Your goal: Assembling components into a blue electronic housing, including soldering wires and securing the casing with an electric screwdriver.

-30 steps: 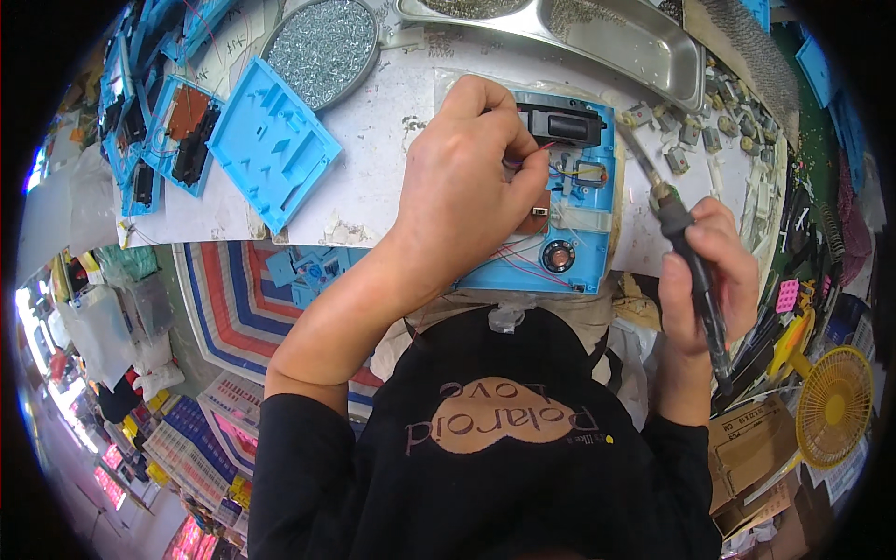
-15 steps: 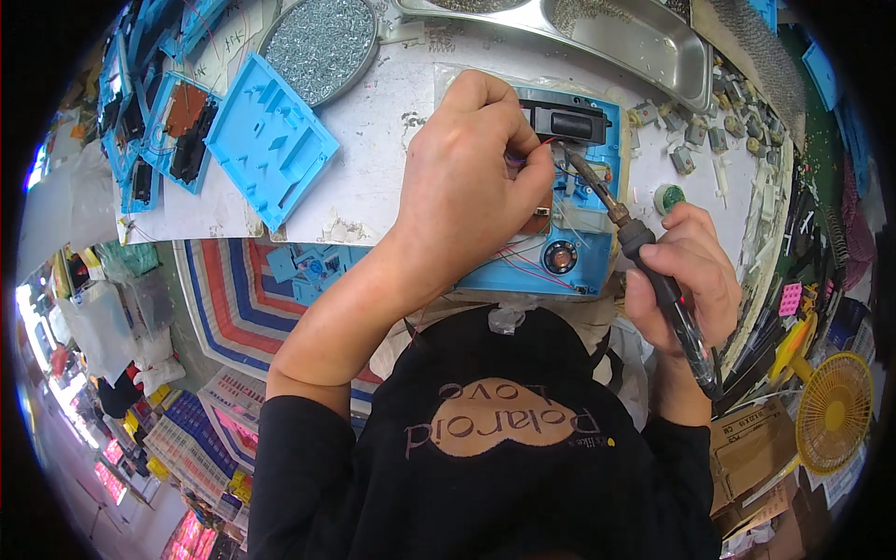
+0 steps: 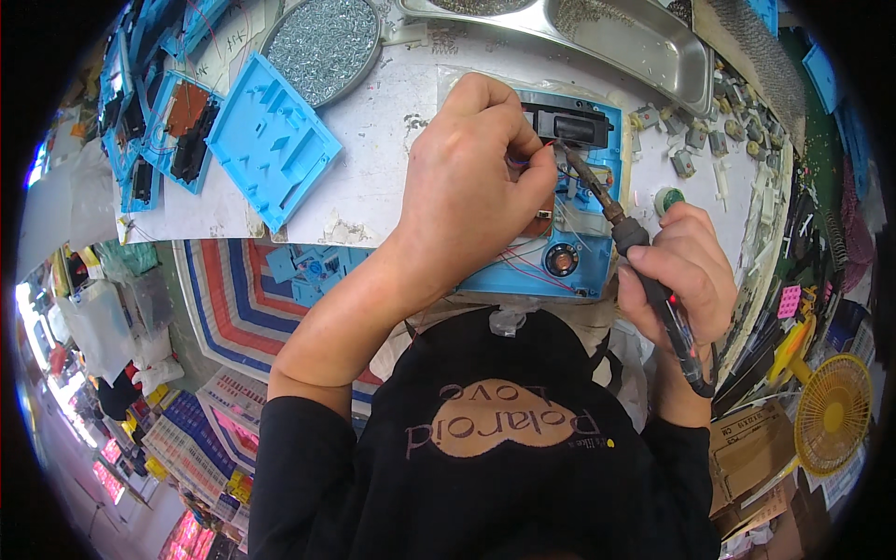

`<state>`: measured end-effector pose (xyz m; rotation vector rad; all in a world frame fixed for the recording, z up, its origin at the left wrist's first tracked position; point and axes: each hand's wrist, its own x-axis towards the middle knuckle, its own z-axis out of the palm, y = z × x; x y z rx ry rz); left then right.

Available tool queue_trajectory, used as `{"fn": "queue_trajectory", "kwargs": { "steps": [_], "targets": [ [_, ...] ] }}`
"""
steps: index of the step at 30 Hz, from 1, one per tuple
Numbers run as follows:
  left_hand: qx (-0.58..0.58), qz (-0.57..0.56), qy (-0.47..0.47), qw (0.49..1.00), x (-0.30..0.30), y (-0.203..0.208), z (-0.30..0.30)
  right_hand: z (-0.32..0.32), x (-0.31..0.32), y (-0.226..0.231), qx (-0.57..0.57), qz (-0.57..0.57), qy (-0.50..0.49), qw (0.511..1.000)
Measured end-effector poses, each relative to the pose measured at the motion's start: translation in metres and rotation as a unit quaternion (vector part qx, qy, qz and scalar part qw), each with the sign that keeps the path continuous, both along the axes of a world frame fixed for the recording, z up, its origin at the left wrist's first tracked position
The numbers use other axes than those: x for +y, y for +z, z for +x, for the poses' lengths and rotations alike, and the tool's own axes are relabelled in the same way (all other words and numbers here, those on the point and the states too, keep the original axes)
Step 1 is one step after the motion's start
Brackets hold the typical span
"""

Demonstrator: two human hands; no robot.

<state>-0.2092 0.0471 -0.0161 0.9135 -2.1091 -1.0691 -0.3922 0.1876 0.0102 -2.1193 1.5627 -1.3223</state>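
Observation:
A blue plastic housing [image 3: 602, 266] lies on the table before me, with a black box-shaped part [image 3: 577, 125], a round speaker [image 3: 561, 259], a brown circuit board and thin wires in it. My left hand [image 3: 476, 168] is over its left side, thumb and fingertips pinched on a thin wire [image 3: 548, 144] whose red end shows. In my right hand [image 3: 686, 275] is a soldering iron [image 3: 644, 247], gripped like a pen. The iron's tip reaches up and left to just beside the wire and the left fingertips; whether they touch I cannot tell.
A blue cover [image 3: 273, 140] lies to the left, beside more housings with parts [image 3: 182, 135]. Behind are a round tray of screws [image 3: 322, 47] and a metal tray [image 3: 644, 51]. Small motors [image 3: 695, 135] lie scattered at the right, near a green solder roll [image 3: 666, 199]. A yellow fan [image 3: 831, 411] stands lower right.
The soldering iron and my right hand have shifted slightly left. My left hand stays nearly in place, still pinching the wire.

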Motion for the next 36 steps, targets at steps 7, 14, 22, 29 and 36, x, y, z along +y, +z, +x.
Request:
{"fn": "queue_trajectory", "kwargs": {
  "steps": [7,14,22,29,36],
  "targets": [
    [-0.011,-0.001,0.0,1.0,0.0,0.002,0.0,-0.007,0.008,0.0,-0.046,0.015,-0.001,0.999],
    [0.002,0.011,0.009,1.0,0.0,-0.001,-0.001,-0.01,0.008,0.0,-0.046,0.01,-0.002,0.999],
    [-0.009,-0.04,0.015,0.999,0.0,-0.001,-0.001,-0.012,0.005,0.001,-0.049,0.008,0.002,0.999],
    [-0.012,-0.005,0.026,1.0,0.003,0.007,-0.002,-0.009,0.0,-0.001,-0.042,0.011,-0.002,0.999],
    [-0.02,-0.022,0.032,0.999,0.004,0.006,-0.002,-0.008,-0.005,-0.005,-0.04,0.004,0.003,0.999]
  ]
}}
